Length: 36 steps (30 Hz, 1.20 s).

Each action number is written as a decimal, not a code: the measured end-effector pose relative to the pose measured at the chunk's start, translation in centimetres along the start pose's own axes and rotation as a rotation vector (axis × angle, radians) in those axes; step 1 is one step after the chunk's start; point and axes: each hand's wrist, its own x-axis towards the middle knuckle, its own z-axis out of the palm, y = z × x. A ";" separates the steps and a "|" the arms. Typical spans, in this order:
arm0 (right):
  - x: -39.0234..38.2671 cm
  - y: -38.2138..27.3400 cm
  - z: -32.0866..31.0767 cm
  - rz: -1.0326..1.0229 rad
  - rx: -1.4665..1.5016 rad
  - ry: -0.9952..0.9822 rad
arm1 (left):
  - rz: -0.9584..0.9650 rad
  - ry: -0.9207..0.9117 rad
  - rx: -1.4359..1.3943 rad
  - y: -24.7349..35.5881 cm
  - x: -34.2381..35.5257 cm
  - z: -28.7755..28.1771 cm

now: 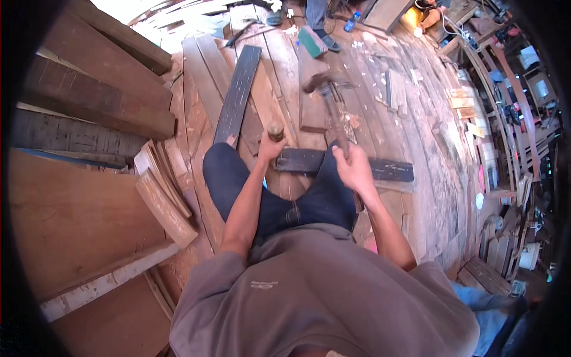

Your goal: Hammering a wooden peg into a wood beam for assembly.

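Note:
My left hand grips a short, upright wooden handle over the left end of a dark plank, which lies crosswise between my knees. Whatever is below the handle is hidden by my hand. My right hand is closed on the shaft of a hammer, whose motion-blurred head is raised above the floor, up and to the right of the handle. Another dark board lies lengthwise beyond my left knee.
Thick beams and a wooden panel fill the left side. Loose offcuts lie ahead on the plank floor. Another person's legs and a blue bottle are at the back. Cluttered shelving lines the right.

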 end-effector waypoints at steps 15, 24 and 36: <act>-1.8 -2.8 -5.2 0.324 0.450 -0.118 | -0.019 0.077 -0.067 3.0 0.3 -2.7; -1.7 -2.6 -5.3 0.376 0.455 -0.117 | -0.027 0.033 -0.096 1.8 -0.6 -1.6; -1.8 -2.4 -5.0 0.417 0.449 -0.164 | -0.027 0.001 -0.026 0.6 0.9 -1.0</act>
